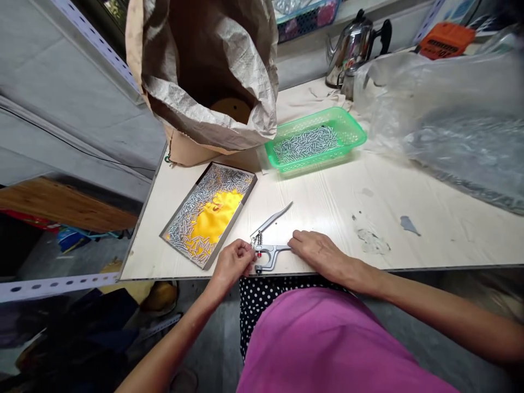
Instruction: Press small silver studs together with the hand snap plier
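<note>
On the table near its front edge lies a pair of grey hand pliers [272, 249] with a spring at its head and a small red part. Its upper handle slants away from me, spread from the lower one. My right hand [317, 250] is closed over the end of the lower handle. At the pliers' head, my left hand [235, 259] is closed, fingertips pinched together; what they hold, if anything, is too small to make out. Left of it lies a shallow tray [226, 233] with many small metal pins on a yellow bottom.
Behind the tray stands a large open paper sack [192, 147]. A green plastic basket [354, 136] holds more metal pins. To the right lies a big clear plastic bag [462, 131]. A metal kettle [352, 46] and an orange box [446, 40] are at the back.
</note>
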Action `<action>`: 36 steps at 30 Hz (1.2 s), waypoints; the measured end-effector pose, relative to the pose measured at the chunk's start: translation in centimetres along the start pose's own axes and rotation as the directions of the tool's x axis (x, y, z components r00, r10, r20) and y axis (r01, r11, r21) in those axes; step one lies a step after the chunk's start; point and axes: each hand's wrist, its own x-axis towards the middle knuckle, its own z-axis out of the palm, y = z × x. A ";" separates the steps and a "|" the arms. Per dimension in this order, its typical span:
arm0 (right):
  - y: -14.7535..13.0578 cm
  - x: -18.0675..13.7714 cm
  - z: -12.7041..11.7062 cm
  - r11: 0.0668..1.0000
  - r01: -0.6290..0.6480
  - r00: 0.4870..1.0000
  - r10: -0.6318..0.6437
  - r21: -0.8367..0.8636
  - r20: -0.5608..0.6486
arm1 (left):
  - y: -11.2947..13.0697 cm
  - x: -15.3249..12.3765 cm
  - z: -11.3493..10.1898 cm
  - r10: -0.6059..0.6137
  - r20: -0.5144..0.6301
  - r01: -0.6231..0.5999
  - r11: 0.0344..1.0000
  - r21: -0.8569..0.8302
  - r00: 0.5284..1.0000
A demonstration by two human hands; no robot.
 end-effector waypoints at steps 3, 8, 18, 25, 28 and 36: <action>0.1 -0.1 0.4 1.000 0.015 0.999 -0.016 -0.022 -0.049 | -1.2 0.3 0.5 0.025 -0.059 -0.023 0.999 0.026 0.998; -0.4 -0.7 -0.5 0.999 -0.004 1.000 0.005 0.033 -0.027 | -1.9 0.1 1.2 -0.058 -0.018 0.056 0.996 -0.068 0.998; -0.8 -0.9 -0.7 0.998 -0.025 0.998 0.028 0.052 -0.055 | -2.0 -0.5 1.4 -0.229 0.058 0.236 0.951 -0.199 0.972; -0.8 -0.8 -0.4 0.999 -0.026 0.999 0.027 0.032 -0.046 | -1.5 0.0 0.9 -0.240 0.144 0.257 0.959 -0.118 0.960; -0.2 -0.5 -0.5 1.000 -0.003 0.998 0.005 0.029 -0.067 | -1.3 0.0 0.7 -0.248 0.172 0.264 0.961 -0.079 0.953; 4.0 3.8 -1.1 0.990 0.135 0.990 -0.133 -0.048 0.044 | -1.3 -0.2 0.9 -0.250 0.147 0.261 0.963 -0.059 0.957</action>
